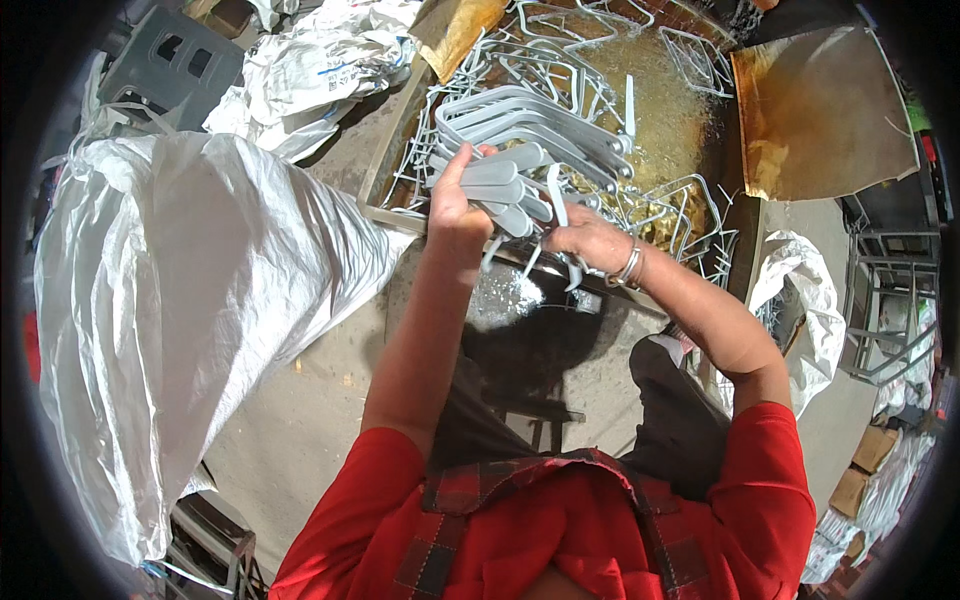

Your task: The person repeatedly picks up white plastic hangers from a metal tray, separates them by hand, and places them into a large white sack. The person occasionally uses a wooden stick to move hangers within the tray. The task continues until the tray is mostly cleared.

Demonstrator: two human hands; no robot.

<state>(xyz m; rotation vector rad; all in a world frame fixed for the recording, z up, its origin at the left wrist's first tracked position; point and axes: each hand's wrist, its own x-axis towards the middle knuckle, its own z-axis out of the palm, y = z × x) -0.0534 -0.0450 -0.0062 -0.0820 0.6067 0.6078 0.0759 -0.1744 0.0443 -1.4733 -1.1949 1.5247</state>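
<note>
My left hand (454, 199) grips a bundle of bent grey-white metal handles (510, 120), their flat rounded ends fanned out above the palm and their long bent parts reaching over the wooden-edged table. My right hand (589, 236), with metal bangles at the wrist, is closed around one or more bent metal pieces (556, 196) just right of the bundle. How many it holds cannot be told. Beyond both hands, loose bent metal rods and handles (585, 34) lie tangled on the worn, yellowish table surface (652, 112).
A large white woven sack (187, 247) stands at the left, with another crumpled one (307, 75) behind it. A grey plastic stool (169, 67) is at the upper left. A stained board (821, 112) rises on the right. An open white sack (814, 315) holds metal pieces.
</note>
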